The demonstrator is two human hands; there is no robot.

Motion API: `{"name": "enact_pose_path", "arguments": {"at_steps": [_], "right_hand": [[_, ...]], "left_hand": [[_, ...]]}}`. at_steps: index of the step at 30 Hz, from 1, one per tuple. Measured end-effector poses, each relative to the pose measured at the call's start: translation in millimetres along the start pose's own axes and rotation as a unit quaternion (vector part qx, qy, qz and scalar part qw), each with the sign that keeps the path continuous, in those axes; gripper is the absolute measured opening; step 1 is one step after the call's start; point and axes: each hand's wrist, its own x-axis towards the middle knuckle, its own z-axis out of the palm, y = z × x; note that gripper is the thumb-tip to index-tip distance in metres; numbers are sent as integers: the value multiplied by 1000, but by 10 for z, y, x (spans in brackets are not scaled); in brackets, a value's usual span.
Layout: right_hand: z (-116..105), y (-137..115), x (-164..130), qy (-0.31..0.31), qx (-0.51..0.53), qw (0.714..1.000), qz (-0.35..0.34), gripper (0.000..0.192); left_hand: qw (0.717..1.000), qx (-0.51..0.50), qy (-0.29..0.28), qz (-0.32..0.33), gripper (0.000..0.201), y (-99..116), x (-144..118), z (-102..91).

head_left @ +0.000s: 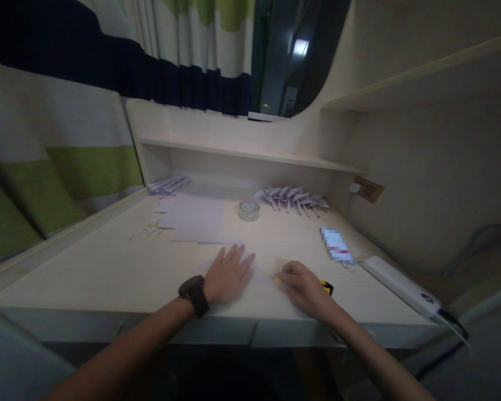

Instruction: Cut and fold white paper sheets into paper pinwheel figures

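Two hands: both rest on the desk (108,273) near its front edge, close together but apart.
Left hand (227,275): lies flat, palm down, fingers spread and pointing away toward the back shelf; it grips nothing and presses on a pale sheet of paper (259,273). A dark watch (195,294) sits on its wrist.
Right hand (303,287): fingers curled in, tips pinched at the sheet's near right part around something small and yellow; what it is cannot be told in the dim light.
Pale sheet of paper: lies flat between and under the two hands; its edges are faint, so its long axis and pointing cannot be told for sure.
Yellow-and-black object (328,287): just beside the right hand, partly hidden by it.
Paper stack (194,217): further back on the left, long side running across the desk.
Tape roll (249,210): behind the hands, mid-desk.
Folded paper pieces (292,197): fanned in a row at the back right.
White power strip (401,285): right edge, long axis slanting toward the near right corner.
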Motion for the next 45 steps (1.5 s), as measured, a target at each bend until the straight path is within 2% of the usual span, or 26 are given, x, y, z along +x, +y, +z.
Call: {"name": "enact_pose_path", "arguments": {"at_steps": [15, 30, 45], "right_hand": [[-9, 140, 166, -17, -13, 999, -27, 18], [-57, 180, 150, -27, 8, 999, -24, 17], [-218, 238, 124, -59, 20, 998, -19, 19]], "left_hand": [[1000, 1, -6, -2, 54, 10, 0, -3], [1000, -9, -8, 1, 54, -15, 3, 8], [1000, 1, -7, -1, 53, -10, -3, 3]]}}
